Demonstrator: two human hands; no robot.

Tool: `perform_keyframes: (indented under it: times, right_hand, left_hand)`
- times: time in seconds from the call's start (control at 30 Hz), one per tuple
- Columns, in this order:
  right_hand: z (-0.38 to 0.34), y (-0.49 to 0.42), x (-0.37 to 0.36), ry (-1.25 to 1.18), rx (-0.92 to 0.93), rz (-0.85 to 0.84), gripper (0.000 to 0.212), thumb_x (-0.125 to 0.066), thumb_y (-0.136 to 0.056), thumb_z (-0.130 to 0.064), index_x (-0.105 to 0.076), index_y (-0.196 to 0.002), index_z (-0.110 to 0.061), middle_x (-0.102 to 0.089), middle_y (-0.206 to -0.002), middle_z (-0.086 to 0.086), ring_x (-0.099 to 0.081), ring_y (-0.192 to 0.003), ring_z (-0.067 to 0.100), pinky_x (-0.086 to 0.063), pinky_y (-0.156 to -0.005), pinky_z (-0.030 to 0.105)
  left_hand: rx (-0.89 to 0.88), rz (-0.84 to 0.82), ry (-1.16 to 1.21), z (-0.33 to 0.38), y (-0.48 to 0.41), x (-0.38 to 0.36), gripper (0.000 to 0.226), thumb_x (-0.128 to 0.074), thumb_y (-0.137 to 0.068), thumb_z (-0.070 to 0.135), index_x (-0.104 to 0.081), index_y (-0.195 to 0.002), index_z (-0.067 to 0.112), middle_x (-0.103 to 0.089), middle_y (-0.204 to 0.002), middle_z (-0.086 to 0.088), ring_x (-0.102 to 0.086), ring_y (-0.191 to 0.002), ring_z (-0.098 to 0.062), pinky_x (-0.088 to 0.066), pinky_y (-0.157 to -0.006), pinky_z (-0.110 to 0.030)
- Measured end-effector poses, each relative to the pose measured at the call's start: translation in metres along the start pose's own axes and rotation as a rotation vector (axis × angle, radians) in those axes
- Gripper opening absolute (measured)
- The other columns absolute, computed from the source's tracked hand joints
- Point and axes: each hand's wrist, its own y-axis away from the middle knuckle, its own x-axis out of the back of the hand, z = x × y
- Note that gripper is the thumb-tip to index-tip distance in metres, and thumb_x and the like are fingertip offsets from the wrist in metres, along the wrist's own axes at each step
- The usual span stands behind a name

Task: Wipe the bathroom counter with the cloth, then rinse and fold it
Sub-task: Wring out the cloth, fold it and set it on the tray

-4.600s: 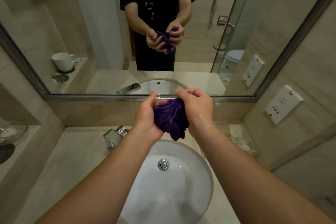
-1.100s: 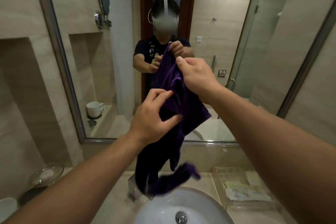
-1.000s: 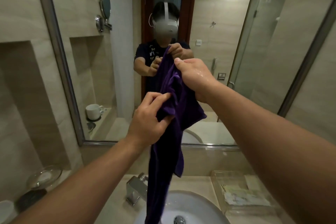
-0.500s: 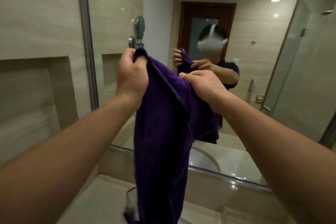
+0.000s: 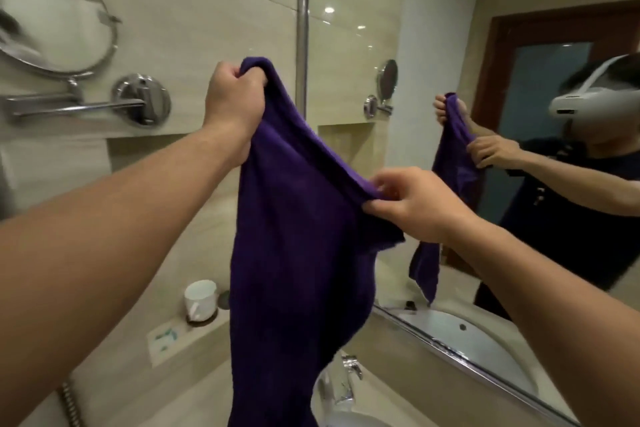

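A dark purple cloth hangs spread in the air in front of me, above the beige counter. My left hand grips its upper left corner in a fist, held high. My right hand pinches the top edge lower and to the right, between thumb and fingers. The cloth's top edge slopes down from left to right, and its lower part drapes past the bottom of the view. The chrome tap and a sliver of the white sink show just right of the cloth's bottom.
A white cup stands on a ledge at the left, beside a small card. A round swing-arm mirror is fixed to the left wall. The large wall mirror reflects a person holding the cloth.
The cloth has gone from bunched over the sink to opened out and lifted. In the last half second my hands moved further apart, the right one dropping lower, and the view turned left.
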Motion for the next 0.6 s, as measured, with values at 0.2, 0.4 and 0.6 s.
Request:
perform_keyframes:
  times: [0.2,0.4,0.6]
  right_hand:
    - [-0.026,-0.013,0.016,-0.103,-0.013,0.141,0.018,-0.056,-0.098,-0.016,-0.07,-0.086,-0.021,-0.069,-0.08,0.003,-0.061,-0.076,0.022,-0.048,-0.068,0.034]
    - [-0.071,-0.025,0.012,-0.209,-0.077,0.187,0.018,-0.06,-0.097,-0.025,-0.072,-0.091,-0.013,-0.071,-0.086,0.015,-0.069,-0.079,0.033,-0.061,-0.069,0.05]
    - [-0.111,-0.021,0.015,-0.253,-0.09,0.078,0.025,-0.076,-0.087,-0.038,-0.075,-0.087,-0.013,-0.074,-0.086,0.013,-0.072,-0.077,0.03,-0.063,-0.065,0.04]
  left_hand:
    - [0.056,-0.067,0.017,0.012,0.017,0.068,0.007,-0.056,-0.07,0.017,-0.055,-0.074,0.022,-0.053,-0.068,0.0,-0.05,-0.062,-0.018,-0.038,-0.056,-0.031]
    - [0.126,-0.269,0.027,0.02,0.035,0.134,0.014,-0.063,-0.088,0.018,-0.066,-0.075,0.02,-0.066,-0.07,0.0,-0.062,-0.062,-0.016,-0.05,-0.057,-0.025]
    - [0.06,-0.115,-0.168,0.023,0.042,0.211,0.01,-0.073,-0.087,0.028,-0.065,-0.085,0.023,-0.068,-0.078,0.006,-0.061,-0.065,-0.007,-0.05,-0.055,-0.024]
